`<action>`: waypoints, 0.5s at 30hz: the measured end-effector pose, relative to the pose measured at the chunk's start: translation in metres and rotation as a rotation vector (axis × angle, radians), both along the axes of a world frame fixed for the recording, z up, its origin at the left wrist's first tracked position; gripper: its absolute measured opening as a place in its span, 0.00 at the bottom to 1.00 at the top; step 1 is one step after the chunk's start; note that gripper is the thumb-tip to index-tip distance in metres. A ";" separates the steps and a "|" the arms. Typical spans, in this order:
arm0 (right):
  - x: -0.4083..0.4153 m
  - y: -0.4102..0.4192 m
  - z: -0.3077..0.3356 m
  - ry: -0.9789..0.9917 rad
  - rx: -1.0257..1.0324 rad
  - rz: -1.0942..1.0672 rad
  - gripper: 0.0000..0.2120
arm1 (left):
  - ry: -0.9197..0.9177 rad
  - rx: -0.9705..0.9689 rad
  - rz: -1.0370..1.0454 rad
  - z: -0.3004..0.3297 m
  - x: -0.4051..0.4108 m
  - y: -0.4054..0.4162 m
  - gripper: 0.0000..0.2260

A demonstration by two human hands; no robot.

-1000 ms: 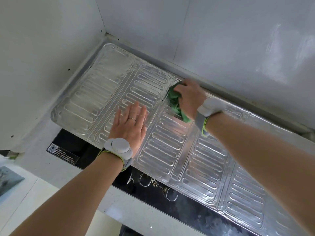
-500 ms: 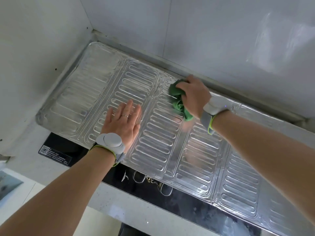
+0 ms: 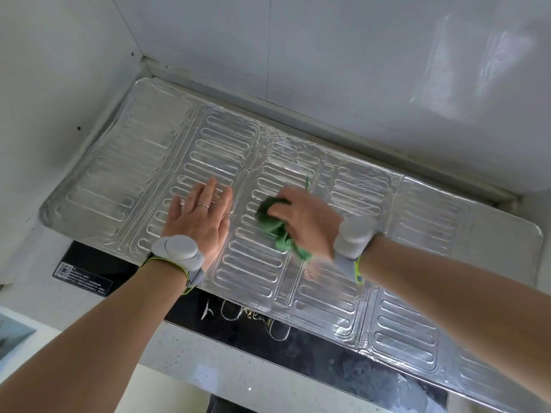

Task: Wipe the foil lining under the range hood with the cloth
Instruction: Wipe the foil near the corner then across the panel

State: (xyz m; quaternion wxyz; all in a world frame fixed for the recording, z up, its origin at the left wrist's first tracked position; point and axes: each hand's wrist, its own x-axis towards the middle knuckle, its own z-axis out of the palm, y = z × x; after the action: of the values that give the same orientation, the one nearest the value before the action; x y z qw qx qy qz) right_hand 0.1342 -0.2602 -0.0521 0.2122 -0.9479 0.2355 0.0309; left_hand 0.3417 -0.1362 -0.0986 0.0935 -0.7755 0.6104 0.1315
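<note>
Embossed silver foil lining (image 3: 298, 281) sits overhead under hood. Left hand (image 3: 202, 216) spread flat, likely pinning thin sheet against buckling. Right hand (image 3: 307, 222) clenched around bunched green cloth (image 3: 275, 231), pressing it mid-panel.

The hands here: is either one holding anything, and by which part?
The right hand grips a bunched green cloth around its middle, pressing it on the foil lining. The left hand holds nothing; it lies flat and open on the foil.

left hand (image 3: 200, 216): flat, fingers spread | right hand (image 3: 304, 219): curled, apparently gripping, blurred | both arms extended
</note>
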 end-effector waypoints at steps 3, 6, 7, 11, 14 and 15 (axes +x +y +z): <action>-0.006 -0.050 -0.004 0.053 -0.071 -0.265 0.14 | 0.001 -0.023 0.010 0.000 0.001 0.001 0.26; -0.008 -0.070 -0.009 -0.002 -0.184 -0.457 0.14 | 0.010 -0.033 0.010 -0.001 0.002 0.002 0.26; -0.006 -0.067 -0.011 0.005 -0.195 -0.456 0.14 | 0.006 -0.037 0.007 0.000 0.002 0.002 0.26; -0.002 -0.018 -0.015 0.010 -0.081 -0.164 0.18 | -0.009 -0.032 0.004 0.002 0.000 0.003 0.26; -0.010 0.033 -0.002 0.005 0.066 0.032 0.19 | -0.026 -0.035 -0.003 0.002 0.000 0.003 0.26; -0.013 0.044 0.001 -0.014 0.094 0.079 0.19 | -0.025 -0.038 -0.005 0.003 0.000 0.003 0.25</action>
State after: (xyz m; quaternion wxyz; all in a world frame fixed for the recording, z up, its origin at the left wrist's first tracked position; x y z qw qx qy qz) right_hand 0.1207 -0.2162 -0.0508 0.2570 -0.9456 0.1946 0.0436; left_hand 0.3416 -0.1330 -0.0954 0.0868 -0.7772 0.6135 0.1099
